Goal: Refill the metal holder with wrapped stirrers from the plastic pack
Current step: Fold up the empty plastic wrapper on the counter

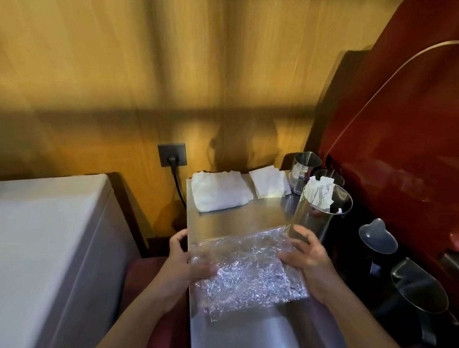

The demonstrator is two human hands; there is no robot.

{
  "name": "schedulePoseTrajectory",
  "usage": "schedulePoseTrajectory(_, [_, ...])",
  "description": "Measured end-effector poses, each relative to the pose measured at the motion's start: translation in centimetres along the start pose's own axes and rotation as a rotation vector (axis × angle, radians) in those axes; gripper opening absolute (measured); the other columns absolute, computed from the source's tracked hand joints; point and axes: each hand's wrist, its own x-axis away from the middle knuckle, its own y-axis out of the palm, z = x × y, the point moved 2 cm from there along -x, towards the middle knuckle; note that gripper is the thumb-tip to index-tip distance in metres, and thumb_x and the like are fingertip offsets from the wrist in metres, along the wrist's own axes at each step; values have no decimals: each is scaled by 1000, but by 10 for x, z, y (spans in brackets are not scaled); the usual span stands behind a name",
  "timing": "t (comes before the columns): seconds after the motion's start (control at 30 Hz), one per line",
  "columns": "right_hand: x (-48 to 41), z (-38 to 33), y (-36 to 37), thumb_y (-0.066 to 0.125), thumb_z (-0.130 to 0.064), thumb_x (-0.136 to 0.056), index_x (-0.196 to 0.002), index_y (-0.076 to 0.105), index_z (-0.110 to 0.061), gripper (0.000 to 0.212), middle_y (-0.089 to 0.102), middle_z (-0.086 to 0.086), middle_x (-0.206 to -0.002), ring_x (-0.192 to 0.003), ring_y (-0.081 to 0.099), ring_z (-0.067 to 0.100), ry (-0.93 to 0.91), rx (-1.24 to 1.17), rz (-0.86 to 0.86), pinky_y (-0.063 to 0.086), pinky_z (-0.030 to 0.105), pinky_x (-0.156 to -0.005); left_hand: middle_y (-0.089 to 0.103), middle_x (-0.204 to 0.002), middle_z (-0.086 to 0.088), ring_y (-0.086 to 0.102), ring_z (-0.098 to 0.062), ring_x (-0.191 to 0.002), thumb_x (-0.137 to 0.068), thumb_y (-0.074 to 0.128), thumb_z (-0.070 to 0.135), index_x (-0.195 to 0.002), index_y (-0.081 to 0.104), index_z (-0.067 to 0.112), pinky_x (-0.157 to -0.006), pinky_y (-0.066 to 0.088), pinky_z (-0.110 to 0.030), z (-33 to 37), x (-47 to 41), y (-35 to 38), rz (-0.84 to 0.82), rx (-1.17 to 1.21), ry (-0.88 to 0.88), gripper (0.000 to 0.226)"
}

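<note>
A crinkled clear plastic pack (244,273) lies on the steel counter (252,215), its contents blurred into a silvery mass. My left hand (183,259) grips its left edge, fingers curled over the top. My right hand (310,257) holds its right edge near the far corner. Just beyond my right hand stands the tall shiny metal holder (316,218), upright, with several white paper-wrapped stirrers (319,191) leaning inside against its far-left rim.
A folded white towel (218,191) and a white napkin (269,183) lie at the counter's back. Steel jugs (304,167) stand behind the holder. Dark pitchers (416,292) and a red machine (411,135) crowd the right. A white appliance (27,252) sits left; a wall socket (172,154) holds a plug.
</note>
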Motion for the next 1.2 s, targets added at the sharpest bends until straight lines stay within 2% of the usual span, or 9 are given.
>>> schedulePoseTrajectory(0.2, [-9,15,-1,66,16,-69,-102,57,12,35,64,18,-83,-68,59,23,80,194,81,52,24,-62,62,-95,-29,57,-32,-82,-66,76,-1,-102,56,-12,-79,43,-46,-16,-1,-4,-50,22,-207,43])
schedulePoseTrajectory(0.33, [-22,-2,-4,66,12,-73,-96,61,7,24,65,8,-68,-50,58,12,87,391,-98,50,22,-48,58,-91,-17,51,-26,-74,-66,78,26,-101,62,0,-67,50,-37,-21,6,0,-223,63,-263,46])
schedulePoseTrajectory(0.43, [-32,-22,1,67,6,-75,-81,60,-3,12,66,-2,-58,-49,59,10,74,517,-312,49,21,-47,64,-114,-19,56,-34,-96,-67,75,37,-114,60,9,-82,48,-43,-22,3,3,-318,25,-230,57])
schedulePoseTrajectory(0.57, [-45,-48,18,69,-1,-76,-65,59,-14,20,64,-7,-50,-48,58,4,49,655,-413,44,15,-44,59,-116,-24,53,-39,-103,-55,81,42,-115,60,3,-88,43,-48,-17,-5,3,-296,243,-249,75])
schedulePoseTrajectory(0.77, [-53,-64,31,68,-6,-78,-74,70,-33,27,70,-9,-65,-56,61,3,100,833,-574,46,18,-52,64,-115,-18,65,-26,-88,-53,79,55,-123,54,4,-67,53,-33,1,-20,-17,-459,454,-197,90])
schedulePoseTrajectory(0.93, [-59,-43,46,69,0,-73,-96,58,8,26,65,13,-80,-71,57,23,96,799,-592,43,22,-53,73,-89,-1,66,-14,-75,-61,78,33,-109,62,14,-62,52,-22,-5,-21,17,-402,64,-142,55])
schedulePoseTrajectory(1.03, [-66,-33,55,67,5,-74,-89,61,-6,20,63,11,-82,-74,57,23,116,792,-607,46,26,-57,71,-73,-2,63,-17,-66,-69,76,3,-84,68,13,-60,52,-24,-11,-23,35,-287,-50,-7,19])
schedulePoseTrajectory(1.1, [-70,-30,55,68,3,-74,-87,61,-15,23,64,10,-84,-76,60,20,119,783,-610,49,24,-61,64,-57,0,56,-16,-53,-71,71,-8,-66,62,14,-54,47,-28,-14,-27,36,-190,-121,33,24])
schedulePoseTrajectory(1.2, [-73,-27,45,72,-4,-73,-91,61,-19,25,66,6,-85,-74,60,15,129,670,-514,46,23,-60,61,-52,-1,55,-14,-46,-72,67,-12,-68,55,5,-47,48,-27,-20,-29,30,-45,-2,11,21])
